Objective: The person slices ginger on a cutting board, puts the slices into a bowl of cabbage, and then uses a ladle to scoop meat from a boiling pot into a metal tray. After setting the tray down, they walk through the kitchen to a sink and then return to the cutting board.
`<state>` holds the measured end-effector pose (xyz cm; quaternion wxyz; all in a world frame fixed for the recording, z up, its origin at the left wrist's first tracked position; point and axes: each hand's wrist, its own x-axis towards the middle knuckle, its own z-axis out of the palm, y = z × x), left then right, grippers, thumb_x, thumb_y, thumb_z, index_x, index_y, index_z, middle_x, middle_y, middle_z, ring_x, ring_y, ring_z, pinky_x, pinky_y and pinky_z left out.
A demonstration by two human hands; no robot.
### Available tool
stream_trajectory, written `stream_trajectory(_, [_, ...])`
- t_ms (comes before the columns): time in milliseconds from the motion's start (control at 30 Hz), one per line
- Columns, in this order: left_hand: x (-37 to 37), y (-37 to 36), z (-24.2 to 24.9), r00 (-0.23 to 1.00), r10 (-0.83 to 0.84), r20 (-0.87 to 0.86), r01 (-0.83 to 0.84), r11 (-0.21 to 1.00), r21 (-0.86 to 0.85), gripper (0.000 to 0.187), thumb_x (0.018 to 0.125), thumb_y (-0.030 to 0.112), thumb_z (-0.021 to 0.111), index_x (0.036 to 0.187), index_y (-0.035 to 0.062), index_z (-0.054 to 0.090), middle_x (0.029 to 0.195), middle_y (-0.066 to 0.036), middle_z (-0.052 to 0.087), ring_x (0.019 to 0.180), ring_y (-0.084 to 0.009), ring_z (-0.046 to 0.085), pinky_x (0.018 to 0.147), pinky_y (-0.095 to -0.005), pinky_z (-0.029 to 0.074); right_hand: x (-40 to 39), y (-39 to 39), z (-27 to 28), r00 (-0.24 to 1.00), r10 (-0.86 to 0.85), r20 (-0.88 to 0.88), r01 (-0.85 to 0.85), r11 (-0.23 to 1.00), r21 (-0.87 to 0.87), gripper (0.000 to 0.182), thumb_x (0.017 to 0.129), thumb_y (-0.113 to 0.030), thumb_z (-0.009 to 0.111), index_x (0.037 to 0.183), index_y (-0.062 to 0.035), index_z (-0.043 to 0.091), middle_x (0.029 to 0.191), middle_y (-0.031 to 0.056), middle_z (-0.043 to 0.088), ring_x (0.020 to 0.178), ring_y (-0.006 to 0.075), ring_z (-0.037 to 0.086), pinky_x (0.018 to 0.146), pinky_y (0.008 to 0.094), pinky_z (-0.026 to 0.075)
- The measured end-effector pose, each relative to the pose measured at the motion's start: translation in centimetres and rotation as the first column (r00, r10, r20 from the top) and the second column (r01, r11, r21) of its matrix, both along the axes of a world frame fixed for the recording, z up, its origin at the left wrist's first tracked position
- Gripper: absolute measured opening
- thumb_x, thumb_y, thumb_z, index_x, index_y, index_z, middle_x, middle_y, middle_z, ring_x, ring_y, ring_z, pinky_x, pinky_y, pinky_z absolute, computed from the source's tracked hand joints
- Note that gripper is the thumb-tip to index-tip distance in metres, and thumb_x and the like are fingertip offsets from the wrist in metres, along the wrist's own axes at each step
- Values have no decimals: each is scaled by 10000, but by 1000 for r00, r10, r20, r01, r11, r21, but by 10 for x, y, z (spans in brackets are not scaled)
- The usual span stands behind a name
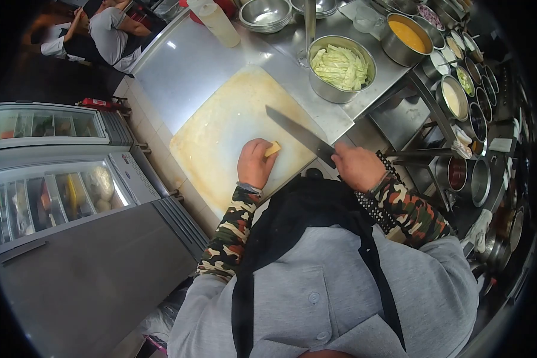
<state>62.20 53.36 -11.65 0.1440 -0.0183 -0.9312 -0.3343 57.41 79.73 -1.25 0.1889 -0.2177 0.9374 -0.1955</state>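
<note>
My right hand (357,167) is closed round the handle of a large kitchen knife (298,134), its long blade pointing away to the left over the cutting board (212,128). The board is pale with yellowed stains. Low on it, to the left of the blade, my left hand (257,163) has its fingers curled around a small yellow piece of food (272,149). The piece shows beyond the fingertips, apart from the blade; its kind is not clear.
Beyond the board stand a steel pot of cut cabbage (341,67), a squeeze bottle (215,22) and stacked metal bowls (266,14). An orange-filled pot (407,39) sits at the right, near several ingredient containers. Glass-topped chillers (59,197) line the left. Two people (110,36) are at far left.
</note>
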Motion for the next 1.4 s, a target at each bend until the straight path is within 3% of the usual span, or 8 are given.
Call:
stream_trajectory(967, [-6, -23, -13, 996, 34, 77, -49, 979, 198, 302, 788, 58, 684, 1065, 8, 574, 1085, -167, 591, 985, -331, 588, 808, -414, 505, 2, -30, 5, 980, 199, -22, -196, 974, 112, 157, 879, -134, 486, 975, -24, 543, 765, 177, 657, 742, 387, 650, 665, 488, 509])
stream_trajectory(1033, [-6, -30, -13, 948, 291, 127, -289, 627, 723, 428, 893, 200, 638, 1218, -27, 477, 1195, -176, 574, 1061, -314, 585, 910, -426, 494, -2, -28, 26, 995, 101, -15, -101, 994, -42, 188, 912, -191, 510, 932, -7, 543, 795, 199, 646, 759, 393, 637, 678, 471, 498])
stream_trajectory(1067, [-5, -36, -6, 946, 295, 131, -295, 625, 723, 428, 893, 200, 638, 1218, -27, 477, 1195, -176, 574, 1061, -314, 585, 910, -426, 494, -6, -28, 27, 994, 105, -11, -106, 994, -42, 188, 912, -191, 510, 932, -7, 543, 795, 199, 646, 759, 393, 637, 678, 471, 498])
stream_trajectory(1100, [-13, -39, 23, 972, 80, 219, -227, 116, 967, 477, 929, 282, 577, 1260, -34, 443, 1218, -186, 567, 1097, -324, 570, 956, -437, 468, -19, -27, 27, 985, 131, 112, -107, 973, -203, 231, 919, -225, 525, 917, 4, 547, 814, 213, 636, 774, 392, 626, 692, 459, 490])
stream_trajectory(1133, [-21, -41, 40, 978, -142, 154, -201, -445, 873, 538, 965, 364, 516, 1303, -41, 408, 1240, -195, 559, 1134, -334, 555, 1001, -449, 441, -31, -29, 29, 959, 179, 222, -91, 930, -357, 276, 925, -259, 539, 901, 16, 551, 833, 227, 626, 789, 391, 616, 706, 447, 482])
stream_trajectory(1200, [-29, -47, 35, 969, -245, -16, -124, -545, 829, 550, 1004, 426, 382, 1304, -31, 443, 1272, -198, 549, 1192, -330, 523, 1055, -460, 396, -43, -39, 36, 895, 152, 419, 2, 938, -346, 304, 905, -273, 572, 891, 31, 567, 857, 244, 611, 817, 385, 599, 740, 434, 471])
stream_trajectory(1367, [9, -74, 7, 985, -91, 143, -167, -365, 916, 318, 992, 242, 501, 1158, -24, 549, 1073, -148, 629, 1011, -253, 616, 880, -351, 517, -58, -39, -14, 996, 83, -32, -89, 938, -336, 343, 919, -282, 564, 1054, 33, 590, 901, 220, 635, 881, 378, 609, 787, 443, 471])
stream_trajectory(1400, [32, -78, 17, 988, 13, 156, -140, -375, 916, 318, 992, 242, 501, 1158, -24, 549, 1073, -148, 629, 1011, -253, 616, 880, -351, 517, -62, -41, -4, 977, 71, 201, -3, 947, -320, 361, 923, -293, 573, 1107, 17, 587, 871, 188, 630, 801, 340, 602, 741, 427, 475])
